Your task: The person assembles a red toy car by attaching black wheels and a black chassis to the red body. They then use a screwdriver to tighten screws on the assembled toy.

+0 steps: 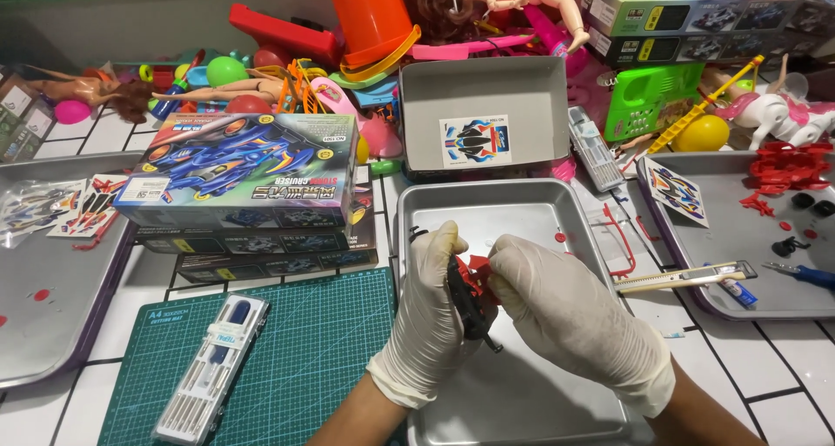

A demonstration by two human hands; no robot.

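White tile with dark grout makes up your worktop (pixel 787 359), crowded along the back with loose toys (dolls, balls, an orange bucket (pixel 372 16)).

- Tray (pixel 487 207), metal, centre: your two gloved hands work over it.
- Left hand (pixel 428 311): fingers curled shut around the black chassis (pixel 470 305), gripping it upright.
- Right hand (pixel 570 311): fingertips pinched on the red part (pixel 474 270), which sits against the top of the chassis.
- Cutting mat (pixel 296 359), green, left of the tray; a clear screwdriver case (pixel 211 369) lies across its left edge.
- Kit boxes (pixel 239 172), stacked, behind the mat.
- Open grey box (pixel 483 107), behind the tray, with a sticker sheet (pixel 475 141) inside.
- Right tray (pixel 748 237): red sprue pieces (pixel 787 168), small black parts, another sticker sheet.
- Utility knife (pixel 687 278), resting across that tray's near rim.
- Left tray (pixel 52 289): bagged stickers.
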